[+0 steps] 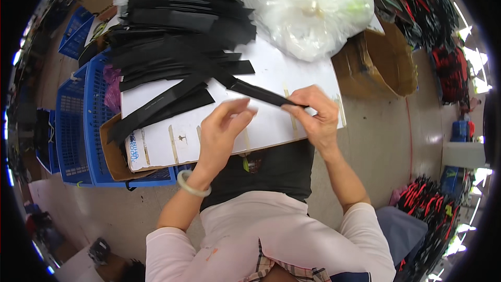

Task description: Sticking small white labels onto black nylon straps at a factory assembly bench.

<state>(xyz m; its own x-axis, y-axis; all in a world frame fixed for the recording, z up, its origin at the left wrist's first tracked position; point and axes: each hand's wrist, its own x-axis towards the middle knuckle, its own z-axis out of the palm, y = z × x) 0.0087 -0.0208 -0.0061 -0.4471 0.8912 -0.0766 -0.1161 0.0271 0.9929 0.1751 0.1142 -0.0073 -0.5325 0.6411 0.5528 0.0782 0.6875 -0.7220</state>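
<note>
A long black strip point(258, 93) of flat, fabric-like material slants across the white tabletop, its far end overlapping the heap. My right hand point(317, 116) pinches the strip's near end between thumb and fingers, close to the table's right side. Just below the strip, my left hand point(222, 128) is half curled, thumb and fingertips apart and slightly blurred, with nothing visible in it. A large heap of similar black strips point(182, 26) covers the far left of the table point(266, 125). Several loose strips point(162, 102) fan out toward the left edge.
A big clear plastic bag point(308, 10) rests at the table's far right. Beside it stands an open cardboard box point(376, 62). Blue plastic crates point(96, 125) and a small carton point(116, 159) flank the left edge. Black-and-red bundles point(428, 203) lie at right.
</note>
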